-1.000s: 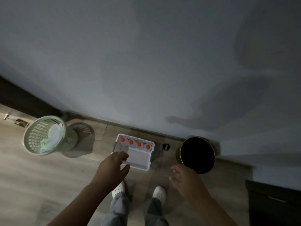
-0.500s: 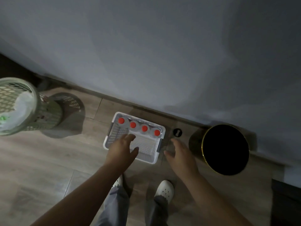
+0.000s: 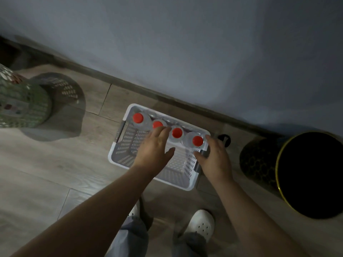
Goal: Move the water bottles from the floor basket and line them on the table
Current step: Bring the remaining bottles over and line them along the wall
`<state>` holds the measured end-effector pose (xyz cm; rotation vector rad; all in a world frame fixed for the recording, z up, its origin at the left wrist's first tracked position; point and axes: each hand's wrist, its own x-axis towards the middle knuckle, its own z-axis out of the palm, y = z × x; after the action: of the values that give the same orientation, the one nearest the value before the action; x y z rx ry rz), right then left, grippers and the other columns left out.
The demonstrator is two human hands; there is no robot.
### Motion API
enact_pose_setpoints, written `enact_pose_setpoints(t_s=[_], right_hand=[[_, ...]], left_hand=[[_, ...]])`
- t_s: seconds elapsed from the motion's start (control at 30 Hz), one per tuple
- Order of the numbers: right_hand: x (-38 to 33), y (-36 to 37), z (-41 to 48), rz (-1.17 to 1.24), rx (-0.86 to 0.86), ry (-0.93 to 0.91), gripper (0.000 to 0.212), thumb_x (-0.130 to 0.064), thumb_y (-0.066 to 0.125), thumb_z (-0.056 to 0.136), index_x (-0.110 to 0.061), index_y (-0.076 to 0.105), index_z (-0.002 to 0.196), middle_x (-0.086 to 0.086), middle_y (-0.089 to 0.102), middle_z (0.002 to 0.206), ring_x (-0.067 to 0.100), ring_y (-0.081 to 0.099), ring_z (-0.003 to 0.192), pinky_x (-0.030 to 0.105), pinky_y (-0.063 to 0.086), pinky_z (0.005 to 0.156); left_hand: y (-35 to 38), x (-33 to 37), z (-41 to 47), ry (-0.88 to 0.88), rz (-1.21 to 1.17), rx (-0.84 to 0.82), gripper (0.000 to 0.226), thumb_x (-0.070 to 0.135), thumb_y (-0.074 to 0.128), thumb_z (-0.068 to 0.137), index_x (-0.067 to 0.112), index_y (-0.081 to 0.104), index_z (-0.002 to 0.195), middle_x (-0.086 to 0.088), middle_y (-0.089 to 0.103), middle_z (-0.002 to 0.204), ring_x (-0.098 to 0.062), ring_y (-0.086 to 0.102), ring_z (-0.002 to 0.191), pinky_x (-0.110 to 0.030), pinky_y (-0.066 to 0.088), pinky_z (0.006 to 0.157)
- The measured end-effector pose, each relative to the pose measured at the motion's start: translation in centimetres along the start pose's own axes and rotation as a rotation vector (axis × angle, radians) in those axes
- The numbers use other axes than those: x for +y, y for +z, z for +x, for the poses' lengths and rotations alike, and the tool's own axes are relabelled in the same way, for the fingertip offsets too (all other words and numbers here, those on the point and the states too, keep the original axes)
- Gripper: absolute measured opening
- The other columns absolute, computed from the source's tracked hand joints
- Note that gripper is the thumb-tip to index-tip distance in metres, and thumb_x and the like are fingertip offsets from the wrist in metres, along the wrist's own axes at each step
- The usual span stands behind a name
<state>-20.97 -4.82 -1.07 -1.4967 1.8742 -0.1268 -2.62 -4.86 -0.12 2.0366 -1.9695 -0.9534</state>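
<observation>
A grey wall [image 3: 185, 43] fills the space beyond both hands, meeting a wood-plank floor [image 3: 46, 173] at a dark skirting board. Well to the right of the right hand stands a black bin [image 3: 258, 160] with a thin gold rim. Far to the left of the left hand is a green perforated basket [image 3: 24, 106], cut off by the frame edge. Directly under both hands sits the white floor basket [image 3: 130, 143], rectangular with slotted walls and grey handles at its short ends. The left hand [image 3: 154, 149] reaches over the middle of the basket, its fingers stretched out and loosely spread and its thumb apart, and it holds nothing. The right hand [image 3: 215, 158] hangs over the basket's right end above the grey handle, its fingers relaxed and gripping nothing; whether it touches the handle I cannot tell. Below the wrists are two white shoes [image 3: 201, 223]. Four water bottles [image 3: 177, 132] with red caps stand upright in a row along the basket's far wall, in front of the fingertips; the left hand's fingertips lie over the second one from the left, and the fourth stands just beside the right hand's fingers. A small black object [image 3: 224, 140] lies on the floor just beyond the right hand.
</observation>
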Motion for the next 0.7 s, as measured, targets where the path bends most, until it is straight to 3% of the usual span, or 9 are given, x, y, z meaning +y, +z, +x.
enact_pose_setpoints(t_s=[0.17,0.3,0.43,0.57,0.7], right_hand=[[1.8,2.6,2.7,0.060,0.062,-0.047,0.059,-0.029,0.071,0.081,-0.019,0.045,0.134,0.003,0.048,0.139,0.022,0.050,0.126,0.038,0.051,0.096],[2.7,4.3,3.4,0.078,0.153,-0.148,0.050,-0.025,0.074,0.079,-0.015,0.055,0.125,0.003,0.058,0.129,0.021,0.055,0.120,0.037,0.051,0.097],[3.1,5.5,3.6,0.101,0.231,-0.173,0.049,-0.025,0.075,0.078,-0.012,0.059,0.122,0.005,0.062,0.124,0.020,0.058,0.116,0.027,0.046,0.095],[3.4,5.5,3.6,0.249,0.257,-0.184,0.043,-0.021,0.076,0.077,-0.010,0.063,0.117,0.005,0.066,0.119,0.018,0.061,0.112,0.036,0.052,0.095],[3.5,4.8,3.0,0.292,0.266,-0.198,0.040,-0.019,0.076,0.077,-0.008,0.065,0.114,0.004,0.068,0.115,0.014,0.063,0.108,0.033,0.054,0.092]], left_hand=[[3.1,-1.0,2.3,0.034,0.002,-0.010,0.061,0.031,0.063,0.087,0.015,0.039,0.140,-0.004,0.049,0.139,-0.021,0.051,0.123,-0.034,0.044,0.102],[4.8,-1.3,3.6,0.033,-0.010,0.035,0.054,0.027,0.066,0.085,0.012,0.048,0.133,-0.006,0.055,0.132,-0.024,0.056,0.117,-0.035,0.047,0.097],[6.0,-1.9,4.2,0.032,-0.018,0.088,0.047,0.029,0.068,0.083,0.012,0.054,0.125,-0.006,0.059,0.126,-0.024,0.058,0.111,-0.037,0.051,0.091],[6.4,-2.1,4.6,0.030,-0.062,0.115,0.042,0.028,0.068,0.084,0.014,0.059,0.122,-0.003,0.062,0.124,-0.024,0.061,0.106,-0.041,0.053,0.086],[6.1,-2.5,4.3,0.099,-0.070,0.111,0.038,0.027,0.070,0.081,0.013,0.065,0.117,-0.004,0.067,0.118,-0.023,0.064,0.101,-0.040,0.056,0.081]])
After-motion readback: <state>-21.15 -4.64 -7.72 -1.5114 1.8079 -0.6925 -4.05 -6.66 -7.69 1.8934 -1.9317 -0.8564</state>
